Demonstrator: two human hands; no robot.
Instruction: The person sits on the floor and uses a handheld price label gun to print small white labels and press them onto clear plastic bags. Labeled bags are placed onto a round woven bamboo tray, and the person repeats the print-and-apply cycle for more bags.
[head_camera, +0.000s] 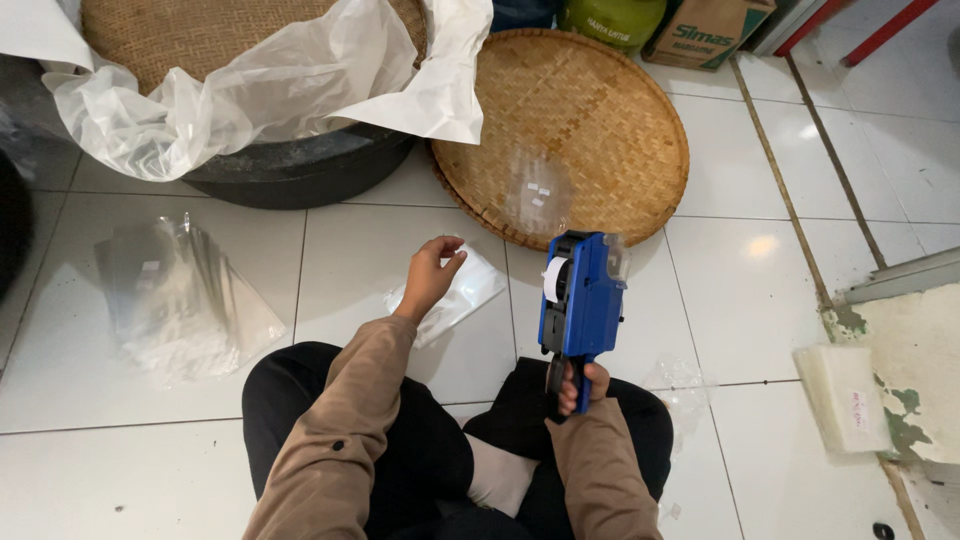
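My right hand (580, 387) grips the handle of a blue label gun (581, 293) with a white label roll, held upright over the floor. My left hand (432, 275) reaches forward with fingers curled, pinching the edge of a small clear plastic bag (458, 296) lying on the white tiles. A second clear bag (537, 192) with small white stickers on it lies on the round woven bamboo tray (610, 110) just beyond the gun.
A stack of clear bags (180, 300) lies at left. A black tub (300, 165) lined with white plastic and holding another woven tray stands at upper left. A green gas cylinder (612, 20) and cardboard box (705, 30) are behind. A white block (845, 395) lies at right.
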